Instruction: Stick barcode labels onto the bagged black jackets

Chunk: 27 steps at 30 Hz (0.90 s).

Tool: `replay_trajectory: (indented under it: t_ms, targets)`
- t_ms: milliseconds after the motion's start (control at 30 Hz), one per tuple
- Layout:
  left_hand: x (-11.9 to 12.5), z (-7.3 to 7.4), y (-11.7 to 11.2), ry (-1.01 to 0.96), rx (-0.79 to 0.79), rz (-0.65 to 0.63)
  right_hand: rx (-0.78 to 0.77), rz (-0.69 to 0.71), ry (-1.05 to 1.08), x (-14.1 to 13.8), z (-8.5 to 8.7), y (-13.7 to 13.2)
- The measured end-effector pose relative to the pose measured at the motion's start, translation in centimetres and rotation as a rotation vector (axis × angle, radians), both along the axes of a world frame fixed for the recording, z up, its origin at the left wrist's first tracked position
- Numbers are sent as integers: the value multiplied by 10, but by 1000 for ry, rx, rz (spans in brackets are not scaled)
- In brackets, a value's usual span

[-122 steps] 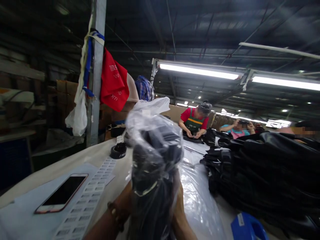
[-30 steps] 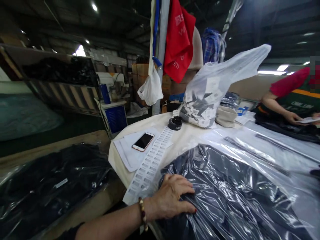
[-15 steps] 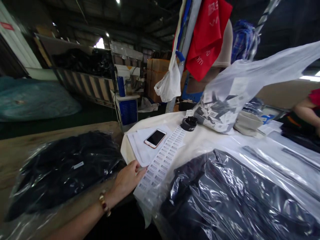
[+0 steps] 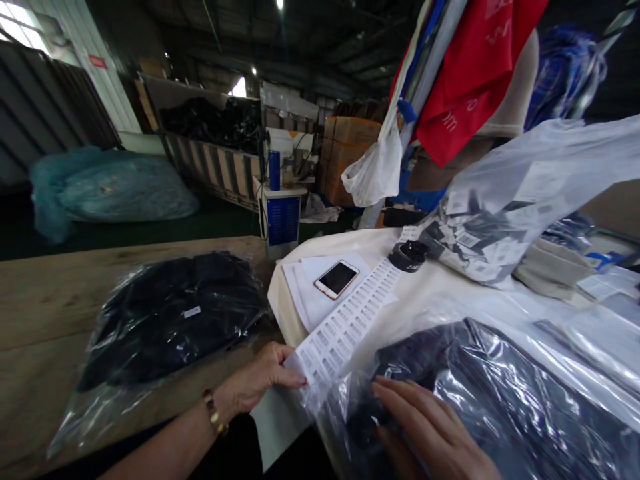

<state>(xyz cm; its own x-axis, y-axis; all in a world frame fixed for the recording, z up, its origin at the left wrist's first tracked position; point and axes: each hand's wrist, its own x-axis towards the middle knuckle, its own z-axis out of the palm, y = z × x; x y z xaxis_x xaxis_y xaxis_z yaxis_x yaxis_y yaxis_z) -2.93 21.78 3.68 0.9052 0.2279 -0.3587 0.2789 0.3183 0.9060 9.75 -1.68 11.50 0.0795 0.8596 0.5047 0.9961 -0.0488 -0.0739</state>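
Pinching the label strip (image 4: 345, 327), the left hand (image 4: 263, 378) is near the right hand (image 4: 435, 430), unclenched over a bagged bundle (image 4: 500, 387).

Above the middle of the label strip (image 4: 345, 327) the air is open, so a hand could pass there. On its right side runs a bare piece of the bench (image 4: 417, 293); further right, the bagged dark bundle (image 4: 480, 380) blocks the way, with the right hand (image 4: 430, 427) over it. Left of the strip, the phone (image 4: 337, 279) is a flat obstacle. The black roll (image 4: 407, 257) and the bulky bag of tags (image 4: 480, 233) close its far end, and the left hand (image 4: 265, 377) occupies its near end.
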Motion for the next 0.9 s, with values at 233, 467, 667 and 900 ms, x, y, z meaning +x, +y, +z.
replay_trajectory:
  t_ms: [233,467,667,900]
  targets:
    - [13,33,15,-154,-53,-19,18,-89,365,-21,-39,69]
    - [19,44,-8,-254,-232,-71,59,-193,780,-25,-46,66]
    - [21,46,-19,-291,-258,-41,104,-172,905,-28,-39,63]
    - [31,40,-31,-342,-241,44,184,-179,908,-34,-55,66]
